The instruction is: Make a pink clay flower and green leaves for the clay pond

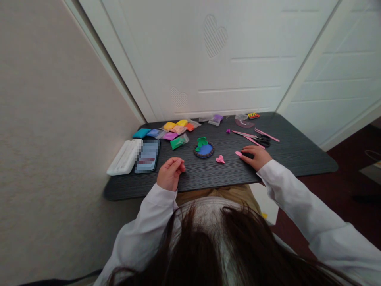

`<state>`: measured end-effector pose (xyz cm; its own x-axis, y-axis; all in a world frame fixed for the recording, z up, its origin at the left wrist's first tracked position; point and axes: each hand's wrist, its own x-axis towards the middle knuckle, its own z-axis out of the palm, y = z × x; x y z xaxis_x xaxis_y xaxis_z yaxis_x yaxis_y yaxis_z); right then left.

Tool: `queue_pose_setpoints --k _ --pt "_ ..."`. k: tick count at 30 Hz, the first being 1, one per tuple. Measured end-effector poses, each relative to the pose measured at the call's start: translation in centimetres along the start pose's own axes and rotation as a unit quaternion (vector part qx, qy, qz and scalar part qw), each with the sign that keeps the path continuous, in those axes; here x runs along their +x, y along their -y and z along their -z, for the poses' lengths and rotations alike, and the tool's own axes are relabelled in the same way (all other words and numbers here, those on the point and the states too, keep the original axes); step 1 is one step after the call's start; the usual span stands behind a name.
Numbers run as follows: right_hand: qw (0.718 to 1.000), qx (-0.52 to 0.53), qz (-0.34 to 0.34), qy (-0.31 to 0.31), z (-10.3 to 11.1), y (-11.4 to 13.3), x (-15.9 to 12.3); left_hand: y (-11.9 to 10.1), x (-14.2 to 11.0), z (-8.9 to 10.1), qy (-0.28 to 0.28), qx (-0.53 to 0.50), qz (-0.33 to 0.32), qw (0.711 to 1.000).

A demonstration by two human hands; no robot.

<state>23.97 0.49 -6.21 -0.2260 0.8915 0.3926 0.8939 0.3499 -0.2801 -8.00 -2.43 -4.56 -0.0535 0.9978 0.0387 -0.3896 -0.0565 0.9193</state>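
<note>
My left hand (171,173) is above the near edge of the table, its fingertips pressed together; whether anything small is in the pinch I cannot make out. On the right, my right hand (256,157) rests low over the table with thumb and fingertips at a flat pink oval piece of clay (238,153), which they seem to pinch by its edge. Between the hands lies a pink clay petal shape (220,159). Behind it sits a round blue clay disc (206,149) with a brown beaded rim and green clay leaves (202,142) on its left side.
Bagged clay in several colours, including a green packet (178,142), lies at the back left. A white case (125,157) and a phone (148,156) are at the left. Scissors (262,140), pink tools (268,135) and a purple clay bit (228,130) lie back right.
</note>
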Motion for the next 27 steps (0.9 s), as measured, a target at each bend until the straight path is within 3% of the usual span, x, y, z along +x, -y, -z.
queue_pose_setpoints --k 14,27 --pt "0.99 0.066 -0.122 -0.013 -0.2 1.2 0.8 0.1 0.2 0.0 -0.001 0.002 0.0 1.0" --pt "0.978 0.113 -0.17 -0.042 -1.3 1.5 1.5 0.2 0.2 0.1 -0.001 0.002 -0.003 1.0"
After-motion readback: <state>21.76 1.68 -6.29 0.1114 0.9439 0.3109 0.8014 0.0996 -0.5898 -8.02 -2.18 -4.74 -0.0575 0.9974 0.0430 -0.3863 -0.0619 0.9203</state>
